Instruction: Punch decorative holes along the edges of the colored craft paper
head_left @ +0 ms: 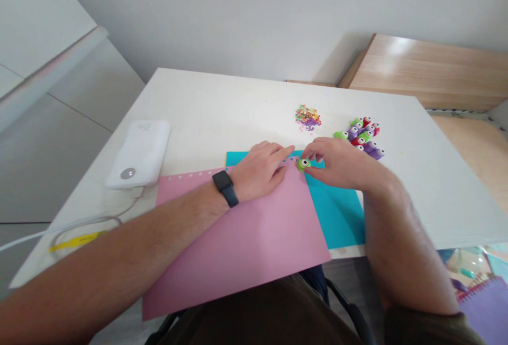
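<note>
My left hand (264, 170) lies flat on a pink sheet of paper (246, 250), its fingers stretched toward the sheet's top right corner. A row of small punched holes runs along the sheet's top edge. At that corner my right hand (337, 160) grips a small green craft punch (304, 164) between thumb and fingers. The punch sits over the paper's edge; whether it is pressed down I cannot tell. Beneath the pink sheet lies a blue sheet (337, 212), showing at the right and along the top.
Several green, red and purple craft punches (363, 136) cluster to the right, behind my right hand. A pile of tiny coloured paper cut-outs (308, 117) lies farther back. On the left of the white table (222, 107) rests a white power bank (138, 154) with a cable (91, 220).
</note>
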The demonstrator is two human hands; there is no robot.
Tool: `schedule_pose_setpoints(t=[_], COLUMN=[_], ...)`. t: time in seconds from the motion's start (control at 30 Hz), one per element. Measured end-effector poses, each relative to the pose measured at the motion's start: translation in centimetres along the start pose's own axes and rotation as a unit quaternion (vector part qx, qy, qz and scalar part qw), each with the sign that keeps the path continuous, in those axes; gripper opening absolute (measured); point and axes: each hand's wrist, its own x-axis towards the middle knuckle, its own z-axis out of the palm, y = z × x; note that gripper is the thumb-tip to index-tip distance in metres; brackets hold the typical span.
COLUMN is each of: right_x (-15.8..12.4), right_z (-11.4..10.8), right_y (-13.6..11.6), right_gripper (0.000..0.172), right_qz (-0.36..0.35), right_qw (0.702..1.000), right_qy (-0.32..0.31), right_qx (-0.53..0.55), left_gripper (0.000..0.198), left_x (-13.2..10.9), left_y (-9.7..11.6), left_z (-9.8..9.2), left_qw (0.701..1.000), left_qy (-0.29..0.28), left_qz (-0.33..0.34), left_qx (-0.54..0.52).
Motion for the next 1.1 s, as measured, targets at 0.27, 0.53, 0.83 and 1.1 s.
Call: schedule_pose_setpoints(t=[0.27,0.53,0.83,1.1], right_x=[0.04,0.10,0.11,0.15], right_z=[-0.14,-0.18,-0.06,-0.19], right_y=[-0.39,-0.63,-0.48,-0.52], right_gripper=[0.022,0.021,0.021,0.022], right_qz=[-0.010,-0.010,-0.010,0.002], right_qw=[1.000,1.000,1.000,1.000], right_qy=[-0.012,-0.014,-0.015,-0.018], right_qx=[0.011,0.013,0.018,0.012], left_gripper=[0.046,0.046,0.045,0.036], left_x=[0.02,0.06,0.02,-0.19], left_y=[-0.05,-0.03,0.02,0.23], left_z=[0.04,0.06,-0.02,-0.32], left_qw=[1.000,1.000,1.000,0.997], left_qy=[-0.002,-0.001,0.001,0.021], left_qz=[0.004,0.001,0.014,0.068], left_qx=[0.005,0.001,0.001,0.007])
